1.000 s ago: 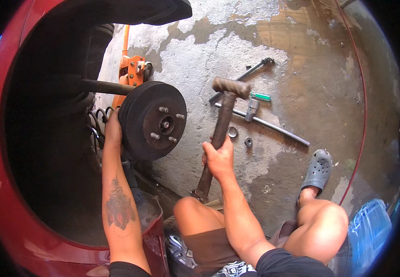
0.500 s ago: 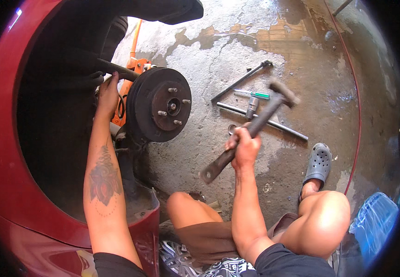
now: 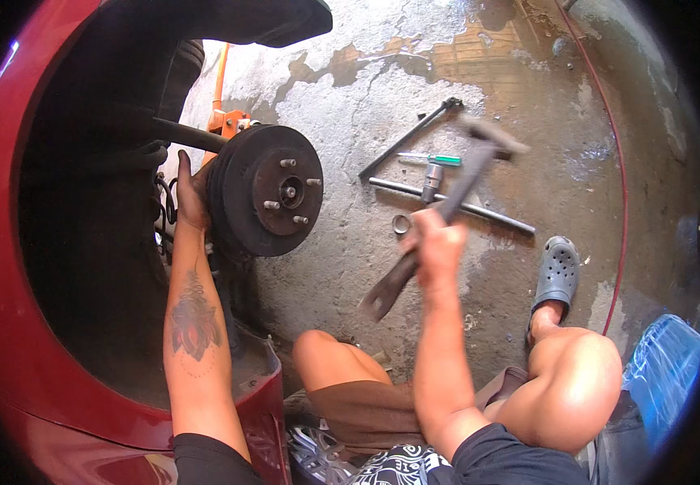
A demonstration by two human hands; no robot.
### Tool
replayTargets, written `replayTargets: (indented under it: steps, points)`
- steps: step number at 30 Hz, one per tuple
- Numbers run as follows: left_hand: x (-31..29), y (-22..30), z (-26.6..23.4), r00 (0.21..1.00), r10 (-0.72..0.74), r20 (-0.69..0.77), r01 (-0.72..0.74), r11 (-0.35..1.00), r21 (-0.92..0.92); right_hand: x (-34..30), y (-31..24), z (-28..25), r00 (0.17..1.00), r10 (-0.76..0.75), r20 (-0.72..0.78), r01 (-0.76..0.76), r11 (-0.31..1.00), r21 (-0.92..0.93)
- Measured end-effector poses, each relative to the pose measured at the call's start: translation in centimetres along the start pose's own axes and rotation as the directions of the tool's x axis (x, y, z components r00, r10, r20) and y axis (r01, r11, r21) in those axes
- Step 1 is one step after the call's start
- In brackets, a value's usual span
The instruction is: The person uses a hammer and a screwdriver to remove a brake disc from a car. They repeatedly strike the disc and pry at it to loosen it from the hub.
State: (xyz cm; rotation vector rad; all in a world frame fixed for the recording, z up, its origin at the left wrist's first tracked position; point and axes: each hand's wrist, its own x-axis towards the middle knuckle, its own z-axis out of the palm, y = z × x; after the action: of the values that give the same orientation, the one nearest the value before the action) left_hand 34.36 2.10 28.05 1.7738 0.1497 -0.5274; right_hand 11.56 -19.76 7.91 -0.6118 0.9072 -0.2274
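Note:
My right hand (image 3: 440, 246) is wrapped round the dark handle of a hammer (image 3: 463, 190). The hammer is held aslant over the floor, its head blurred and pointing up and away. At the left, a rusty brown-black brake drum (image 3: 232, 190) with several studs sits on its hub inside the wheel well. My left hand (image 3: 193, 198) is behind the drum, its palm against the rear edge. Its thumb is stretched out upward; the drum covers the other fingers.
A red car fender (image 3: 2, 267) curves round the left side. Beyond the drum stands an orange jack (image 3: 224, 121). On the concrete lie a steel bar (image 3: 479, 214), a socket (image 3: 431, 182), a green-handled screwdriver (image 3: 447, 160) and a dark wrench bar (image 3: 406, 137). A red hose (image 3: 621, 186) runs at right.
My left hand has come down from the shaft behind the drum to the drum's rear edge. The hammer in my right hand has swung slightly, and the view has shifted a little.

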Motion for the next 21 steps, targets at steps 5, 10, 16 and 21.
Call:
replayTargets:
  steps: [5,10,16,21]
  points:
    - [-0.1,-0.3,0.0,0.997,0.045,0.057,-0.044,0.999,-0.016,-0.9,-5.3,1.8,0.961,-0.134,-0.243,0.252,0.786,0.564]
    - [-1.1,0.0,1.7,0.996,0.000,-0.085,0.000,1.000,-0.005,-5.6,2.3,9.4,0.888,0.337,0.315,-0.225,0.913,-0.341]
    - [-1.0,0.1,1.7,0.994,0.040,-0.104,-0.032,0.996,0.081,-2.2,-1.8,2.0,0.995,0.058,0.086,-0.060,0.998,0.018]
    - [-0.8,-0.2,0.4,1.000,-0.002,-0.024,0.001,1.000,-0.021,-1.3,-9.6,0.4,0.907,-0.193,-0.375,0.375,0.775,0.509]
